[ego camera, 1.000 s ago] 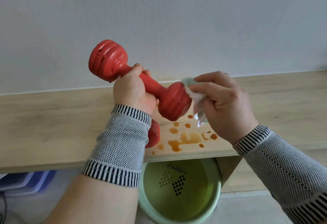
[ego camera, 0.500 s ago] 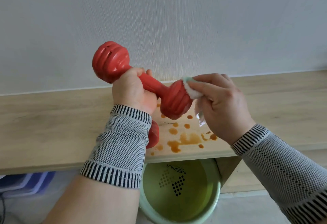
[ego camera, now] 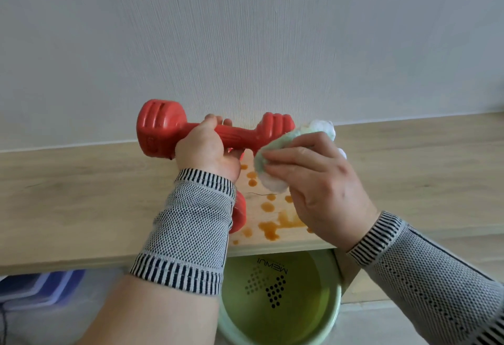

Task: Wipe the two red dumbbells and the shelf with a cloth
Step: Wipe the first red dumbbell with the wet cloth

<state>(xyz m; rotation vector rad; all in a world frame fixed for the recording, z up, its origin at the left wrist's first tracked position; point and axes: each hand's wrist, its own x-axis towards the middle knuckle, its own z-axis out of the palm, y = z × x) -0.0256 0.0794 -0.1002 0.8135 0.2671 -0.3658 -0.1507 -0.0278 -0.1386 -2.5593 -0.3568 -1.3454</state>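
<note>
My left hand (ego camera: 208,151) grips the handle of a red dumbbell (ego camera: 161,129), which lies almost level above the wooden shelf (ego camera: 81,197). Bunched in my right hand (ego camera: 319,181) is a white and pale green cloth (ego camera: 275,154), pressed against the dumbbell's right head. The second red dumbbell (ego camera: 239,215) lies on the shelf, mostly hidden behind my left wrist. Orange-brown drops and a small puddle (ego camera: 275,224) stain the shelf near its front edge.
A pale green basin (ego camera: 278,301) with printed dots stands on the floor below the shelf's front edge. Blue plastic containers (ego camera: 41,287) sit under the shelf at the lower left. A white textured wall (ego camera: 245,44) rises right behind the shelf.
The dumbbell has turned from tilted, left end high, to almost level and sits lower. My right hand with the cloth has slid round its right head.
</note>
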